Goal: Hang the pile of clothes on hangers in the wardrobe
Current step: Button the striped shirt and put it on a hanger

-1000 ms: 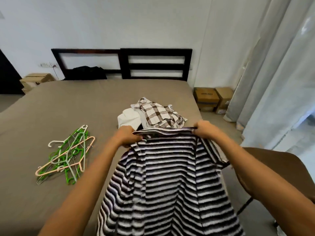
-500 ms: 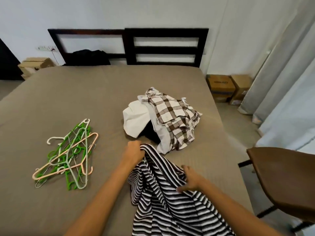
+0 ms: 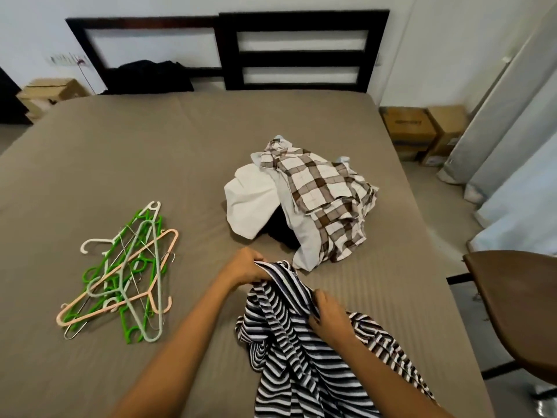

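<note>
— What does the bed look like?

— A wide mattress under a taupe, finely ribbed sheet (image 3: 150,161) fills most of the view. At twelve o'clock a dark wooden slatted headboard (image 3: 301,58) stands against a white wall (image 3: 180,7), with a heap of black cloth (image 3: 150,76) at its foot near eleven.

— And the clothes?

— The pile of clothes (image 3: 301,206) lies just past the middle of the sheet, towards one o'clock: a brown-and-white checked shirt (image 3: 325,191) on top, a white garment (image 3: 250,197) beside it, something black (image 3: 281,230) tucked beneath. A black-and-white striped shirt (image 3: 301,357) lies crumpled at six o'clock, its top edge just beside the pile.

— The hands?

— The left hand (image 3: 247,267) has its fingers curled tight round the striped shirt's bunched upper edge. The right hand (image 3: 327,312), nearer the body, pinches a fold of the same shirt between curled fingers and thumb.

— Hangers?

— A tangle of green, peach, white and wire hangers (image 3: 120,276) lies at nine o'clock, well apart from the clothes.

— The rest of the room?

— Two cardboard boxes (image 3: 413,128) on the floor at two o'clock, pale curtains (image 3: 512,131) beyond them, a brown chair seat (image 3: 518,306) at four, another cardboard box (image 3: 51,92) at ten.
</note>
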A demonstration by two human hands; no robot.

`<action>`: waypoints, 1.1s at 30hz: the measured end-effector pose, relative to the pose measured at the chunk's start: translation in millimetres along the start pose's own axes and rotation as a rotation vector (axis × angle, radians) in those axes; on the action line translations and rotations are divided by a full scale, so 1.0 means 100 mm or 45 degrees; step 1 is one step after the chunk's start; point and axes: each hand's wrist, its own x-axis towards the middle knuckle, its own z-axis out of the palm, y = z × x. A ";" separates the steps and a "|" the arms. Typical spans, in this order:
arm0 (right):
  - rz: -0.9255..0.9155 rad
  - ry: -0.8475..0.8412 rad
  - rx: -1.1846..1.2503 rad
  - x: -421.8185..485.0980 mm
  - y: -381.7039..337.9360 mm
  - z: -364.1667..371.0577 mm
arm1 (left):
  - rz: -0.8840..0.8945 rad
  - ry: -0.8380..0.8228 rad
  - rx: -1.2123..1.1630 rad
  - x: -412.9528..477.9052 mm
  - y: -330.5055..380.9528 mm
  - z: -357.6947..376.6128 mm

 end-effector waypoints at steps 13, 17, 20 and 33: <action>0.613 -0.158 0.290 -0.16 0.62 -0.18 | -0.509 -0.095 -0.728 0.14 -0.51 0.00; 0.904 0.046 1.560 -0.01 0.77 -0.80 | -0.607 -0.139 -0.814 0.16 -0.60 -0.09; 0.691 -0.455 1.535 0.06 0.96 -1.07 | -0.627 -0.142 -0.898 0.23 -0.62 -0.05; 0.829 -0.692 1.010 0.78 0.86 -2.01 | -0.665 -0.304 -1.117 0.53 0.13 -0.37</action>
